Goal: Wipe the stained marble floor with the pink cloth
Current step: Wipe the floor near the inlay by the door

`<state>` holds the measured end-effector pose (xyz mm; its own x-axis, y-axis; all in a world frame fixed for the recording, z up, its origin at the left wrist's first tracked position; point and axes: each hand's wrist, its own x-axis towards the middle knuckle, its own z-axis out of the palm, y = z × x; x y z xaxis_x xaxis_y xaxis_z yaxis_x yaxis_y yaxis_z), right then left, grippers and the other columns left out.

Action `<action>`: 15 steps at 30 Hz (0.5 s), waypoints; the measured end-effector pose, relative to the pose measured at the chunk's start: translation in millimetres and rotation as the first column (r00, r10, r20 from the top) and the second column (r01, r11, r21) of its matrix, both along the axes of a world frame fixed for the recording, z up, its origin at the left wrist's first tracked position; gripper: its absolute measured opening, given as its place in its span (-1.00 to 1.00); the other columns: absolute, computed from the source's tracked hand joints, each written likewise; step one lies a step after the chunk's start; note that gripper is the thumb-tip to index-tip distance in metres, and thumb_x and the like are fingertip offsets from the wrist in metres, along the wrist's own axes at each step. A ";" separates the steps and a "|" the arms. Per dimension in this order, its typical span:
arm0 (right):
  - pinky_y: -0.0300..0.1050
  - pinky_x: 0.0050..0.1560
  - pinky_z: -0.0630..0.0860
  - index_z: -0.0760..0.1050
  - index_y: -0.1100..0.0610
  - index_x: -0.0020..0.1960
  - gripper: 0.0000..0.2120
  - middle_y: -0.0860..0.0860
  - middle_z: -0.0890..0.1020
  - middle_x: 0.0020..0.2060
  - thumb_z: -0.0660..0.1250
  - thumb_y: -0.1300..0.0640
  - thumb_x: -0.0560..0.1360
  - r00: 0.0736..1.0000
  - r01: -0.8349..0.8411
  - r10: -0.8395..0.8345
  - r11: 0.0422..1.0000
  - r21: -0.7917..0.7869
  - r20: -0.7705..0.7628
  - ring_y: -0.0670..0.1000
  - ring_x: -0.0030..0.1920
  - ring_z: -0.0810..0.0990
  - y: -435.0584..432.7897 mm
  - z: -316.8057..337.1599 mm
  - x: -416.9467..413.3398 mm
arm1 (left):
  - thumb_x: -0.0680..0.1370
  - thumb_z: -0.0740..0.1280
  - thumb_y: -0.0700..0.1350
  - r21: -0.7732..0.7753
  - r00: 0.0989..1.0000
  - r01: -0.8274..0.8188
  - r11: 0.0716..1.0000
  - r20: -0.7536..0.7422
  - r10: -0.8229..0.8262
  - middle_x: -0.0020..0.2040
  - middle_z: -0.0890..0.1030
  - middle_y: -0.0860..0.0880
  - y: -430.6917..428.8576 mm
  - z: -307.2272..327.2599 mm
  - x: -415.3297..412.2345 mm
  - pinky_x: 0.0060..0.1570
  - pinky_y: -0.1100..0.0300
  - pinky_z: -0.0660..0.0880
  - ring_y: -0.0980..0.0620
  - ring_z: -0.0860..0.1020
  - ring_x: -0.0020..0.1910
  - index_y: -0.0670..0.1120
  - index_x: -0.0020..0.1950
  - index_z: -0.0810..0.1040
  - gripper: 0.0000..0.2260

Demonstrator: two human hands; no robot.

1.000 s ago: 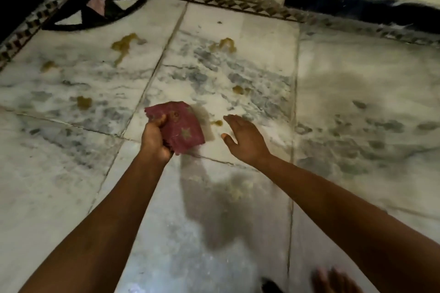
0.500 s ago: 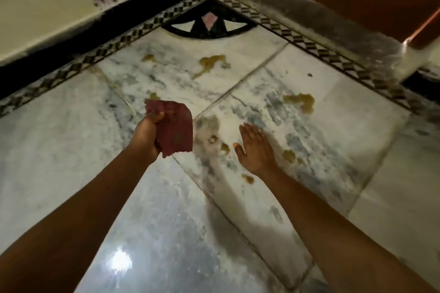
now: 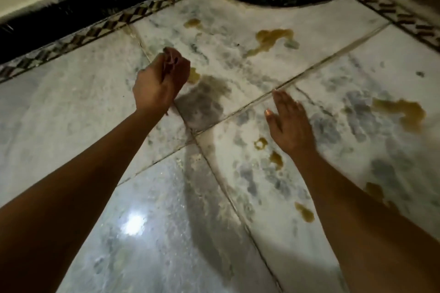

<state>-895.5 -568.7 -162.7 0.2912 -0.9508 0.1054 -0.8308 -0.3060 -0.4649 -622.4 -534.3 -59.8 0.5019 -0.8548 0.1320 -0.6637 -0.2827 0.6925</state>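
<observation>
Head view, from the left: the left hand (image 3: pixel 159 83) is clenched round the bunched dark-pink cloth (image 3: pixel 170 59), of which only a scrap shows above the fingers, apparently raised off the white, grey-veined marble floor (image 3: pixel 71 112). A small yellow-brown stain (image 3: pixel 194 76) lies just beside that fist. The right hand (image 3: pixel 289 123) is spread flat, grasping nothing. Wiping looks not yet begun; next, the cloth needs pressing onto that stain
</observation>
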 end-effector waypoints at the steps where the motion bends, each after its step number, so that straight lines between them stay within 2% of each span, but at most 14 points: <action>1: -0.03 0.47 -0.01 0.17 0.18 0.50 -0.33 0.13 0.24 0.48 -0.12 -0.20 0.53 1.000 -0.014 0.014 0.999 -0.028 -0.014 0.06 0.50 0.17 -0.3 -3.5 0.4 | 0.47 0.18 0.19 -0.015 0.990 -0.023 1.000 0.137 0.025 -0.01 0.65 0.00 -11.7 -3.7 3.7 -0.04 0.03 0.52 -0.06 0.60 -0.03 0.08 0.13 0.52 -0.67; 3: -0.03 0.48 -0.01 0.15 0.18 0.50 -0.31 0.13 0.22 0.49 -0.15 -0.21 0.52 0.998 -0.025 0.024 1.000 -0.014 -0.050 0.07 0.50 0.16 -1.2 -3.8 1.6 | 0.54 0.22 0.11 -0.046 0.933 -0.039 0.998 0.356 0.053 0.07 0.63 0.02 -29.3 -8.7 6.2 -0.06 0.04 0.51 -0.07 0.59 0.02 0.09 0.19 0.49 -0.74; 5: -0.03 0.49 -0.01 0.14 0.17 0.51 -0.31 0.13 0.21 0.49 -0.15 -0.21 0.52 0.998 -0.021 0.021 1.000 0.001 -0.063 0.07 0.50 0.15 -1.4 -1.7 3.4 | 0.55 0.21 -0.05 0.012 0.901 0.029 0.999 0.432 -0.032 0.17 0.60 -0.02 -36.8 -18.1 7.0 -0.08 0.06 0.49 -0.10 0.57 0.07 0.04 0.26 0.47 -0.72; 7: -0.03 0.49 -0.01 0.13 0.19 0.51 -0.32 0.14 0.20 0.49 -0.14 -0.19 0.53 0.997 -0.029 0.030 0.999 0.015 -0.075 0.08 0.50 0.14 -1.4 -2.5 2.7 | 0.54 0.18 -0.11 0.126 0.913 0.191 0.973 0.341 -0.224 0.23 0.56 -0.04 -33.8 -33.6 2.2 0.01 0.11 0.47 -0.08 0.56 0.13 -0.01 0.33 0.45 -0.65; 8: -0.02 0.49 -0.01 0.13 0.19 0.51 -0.33 0.14 0.20 0.49 -0.13 -0.18 0.53 0.996 -0.025 0.027 0.999 0.025 -0.083 0.08 0.51 0.14 -1.6 -2.2 2.1 | 0.53 0.17 -0.08 0.206 0.897 0.290 0.935 0.282 -0.340 0.29 0.52 -0.05 -31.3 -42.9 -0.8 0.13 0.12 0.43 -0.07 0.52 0.21 -0.03 0.37 0.43 -0.61; 10: 0.00 0.49 0.00 0.13 0.20 0.51 -0.35 0.14 0.19 0.49 -0.11 -0.16 0.54 0.995 -0.025 0.028 0.999 0.026 -0.096 0.09 0.51 0.13 -1.2 -2.6 1.8 | 0.51 0.15 0.10 0.396 0.840 0.377 0.837 0.234 -0.489 0.43 0.37 -0.06 -20.9 -59.1 -5.9 0.36 0.03 0.23 -0.09 0.34 0.39 0.02 0.42 0.37 -0.52; 11: 0.01 0.50 0.01 0.14 0.20 0.51 -0.35 0.14 0.19 0.50 -0.11 -0.16 0.55 0.994 -0.023 0.026 0.999 0.026 -0.103 0.09 0.51 0.12 -1.1 -2.4 2.2 | 0.50 0.11 0.21 0.410 0.842 0.372 0.832 0.227 -0.489 0.46 0.33 -0.05 -17.3 -64.8 -6.5 0.40 -0.01 0.17 -0.08 0.29 0.42 0.05 0.41 0.37 -0.48; 12: 0.03 0.50 0.02 0.14 0.20 0.51 -0.35 0.14 0.18 0.50 -0.11 -0.15 0.55 0.993 -0.020 0.022 0.999 0.025 -0.112 0.08 0.51 0.12 -1.0 -1.6 2.9 | 0.49 0.09 0.27 0.348 0.872 0.356 0.867 0.211 -0.443 0.44 0.36 -0.04 -16.7 -66.7 -6.0 0.39 -0.03 0.22 -0.06 0.31 0.41 0.07 0.37 0.42 -0.48; 14: 0.04 0.50 0.02 0.15 0.19 0.51 -0.35 0.13 0.16 0.51 -0.12 -0.16 0.54 0.991 -0.013 0.017 0.999 0.035 -0.135 0.07 0.52 0.09 -1.2 -0.5 4.0 | 0.53 0.09 0.24 0.181 0.942 0.247 0.952 0.186 -0.280 0.43 0.38 -0.04 -28.6 -68.5 -4.9 0.34 -0.02 0.29 -0.04 0.34 0.39 0.08 0.33 0.46 -0.54; 15: 0.04 0.50 0.02 0.15 0.18 0.51 -0.34 0.12 0.15 0.51 -0.12 -0.17 0.53 0.990 -0.013 0.018 0.999 0.039 -0.143 0.07 0.52 0.08 -1.0 0.4 4.3 | 0.56 0.06 0.21 0.208 0.949 0.183 0.961 0.219 -0.228 0.48 0.29 -0.06 -37.1 -71.2 -4.4 0.40 -0.03 0.18 -0.05 0.25 0.45 0.08 0.40 0.38 -0.54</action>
<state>-891.2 -569.7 -162.3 0.3154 -0.9486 0.0259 -0.8850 -0.3039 -0.3527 -626.8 -571.5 -130.9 0.2859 -0.9565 0.0579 -0.8600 -0.2295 0.4557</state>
